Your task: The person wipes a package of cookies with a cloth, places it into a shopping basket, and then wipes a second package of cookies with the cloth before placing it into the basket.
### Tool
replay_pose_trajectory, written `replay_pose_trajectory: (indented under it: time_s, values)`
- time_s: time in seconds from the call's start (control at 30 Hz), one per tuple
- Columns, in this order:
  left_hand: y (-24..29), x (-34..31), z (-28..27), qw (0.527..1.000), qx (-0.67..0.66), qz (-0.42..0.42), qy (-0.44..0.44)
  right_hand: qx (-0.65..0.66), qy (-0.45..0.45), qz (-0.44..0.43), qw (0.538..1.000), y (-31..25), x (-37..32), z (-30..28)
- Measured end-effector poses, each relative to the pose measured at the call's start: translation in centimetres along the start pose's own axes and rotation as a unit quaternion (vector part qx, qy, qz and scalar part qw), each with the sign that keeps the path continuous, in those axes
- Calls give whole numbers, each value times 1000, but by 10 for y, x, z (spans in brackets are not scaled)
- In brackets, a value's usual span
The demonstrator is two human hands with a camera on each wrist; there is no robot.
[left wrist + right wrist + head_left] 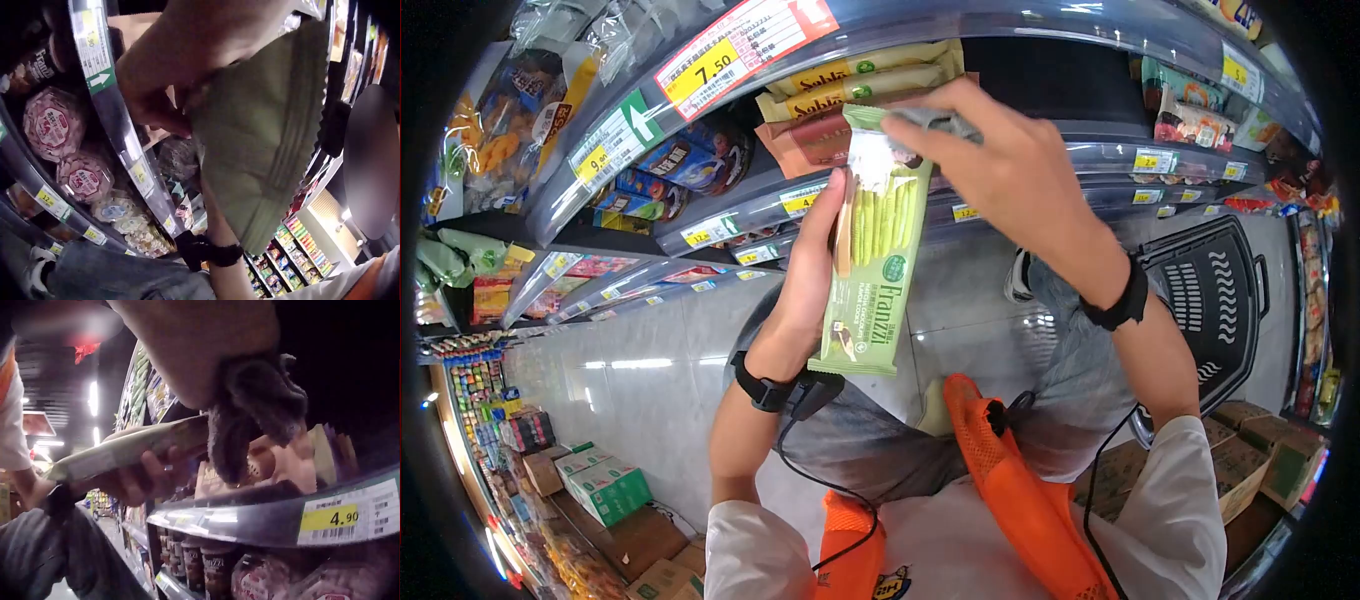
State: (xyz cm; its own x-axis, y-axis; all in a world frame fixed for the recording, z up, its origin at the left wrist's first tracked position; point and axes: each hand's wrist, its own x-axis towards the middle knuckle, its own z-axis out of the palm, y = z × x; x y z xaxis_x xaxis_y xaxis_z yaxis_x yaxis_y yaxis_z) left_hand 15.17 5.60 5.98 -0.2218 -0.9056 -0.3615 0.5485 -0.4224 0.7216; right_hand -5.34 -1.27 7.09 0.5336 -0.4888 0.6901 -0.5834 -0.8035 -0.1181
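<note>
In the head view, the left hand [808, 265] grips an upright green Franzzi packet [880, 260] by its side. The right hand [1020, 160] holds a grey cloth [948, 123] at the packet's top end, with fingers over that corner. In the left wrist view, the packet [262, 137] fills the middle, beside the left hand [187, 56]. The right wrist view has the cloth [256, 400] hanging from the right hand [206, 344], and the left hand's fingers [150, 475] lie curled under the packet [125, 450].
Shelves with price rails [730, 225] run ahead, holding yellow and brown packets [820, 140]. A black basket [1205, 300] stands on the floor at the right. Cardboard boxes [1235, 465] lie at the lower right, and a green-white carton [605, 485] at the lower left.
</note>
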Motion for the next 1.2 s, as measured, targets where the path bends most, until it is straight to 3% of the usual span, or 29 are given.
replay_pose_trajectory:
  time_s: [0.13, 0.23, 0.27, 0.33, 0.5, 0.57, 0.67, 0.77, 0.87, 0.97, 1.0, 1.07, 1.2]
  values:
    - [2, 3, -10, 999, 24, -20, -15, 32, -11, -77, 996, -38, -17, 10]
    - [10, 1, 5, 998, -18, 5, 64, 137, -34, -161, 977, -65, -26, 14]
    - [11, 2, -6, 999, -50, 0, 12, 170, -43, -180, 968, -69, -27, 16]
    - [10, 4, -8, 997, -77, -1, -11, 193, -58, -212, 956, -63, -23, 12]
    - [9, 7, -8, 997, -63, -12, -36, 81, 49, -103, 990, -21, -2, 13]
    - [7, 7, -1, 999, -44, -6, 9, 56, 63, -37, 996, -4, 6, 10]
    - [6, 6, 8, 999, -21, -13, 37, 16, 109, -15, 994, 7, 5, 21]
    - [2, 11, -3, 999, -33, -6, -16, 72, 40, -13, 997, -21, -7, 14]
    - [9, 9, 11, 999, -25, -1, 45, 202, 11, -59, 978, -58, -27, 18]
    - [5, 12, -6, 996, -86, 15, -23, 172, -46, -250, 952, -81, -35, 10]
    - [5, 10, -8, 996, -79, 15, -48, 178, -33, -246, 952, -80, -34, 11]
    - [7, 9, -2, 998, -61, 16, -9, 187, -9, -238, 953, -72, -29, 15]
    - [8, 7, -7, 998, -43, -33, -11, 91, 97, -145, 980, -21, -3, 21]
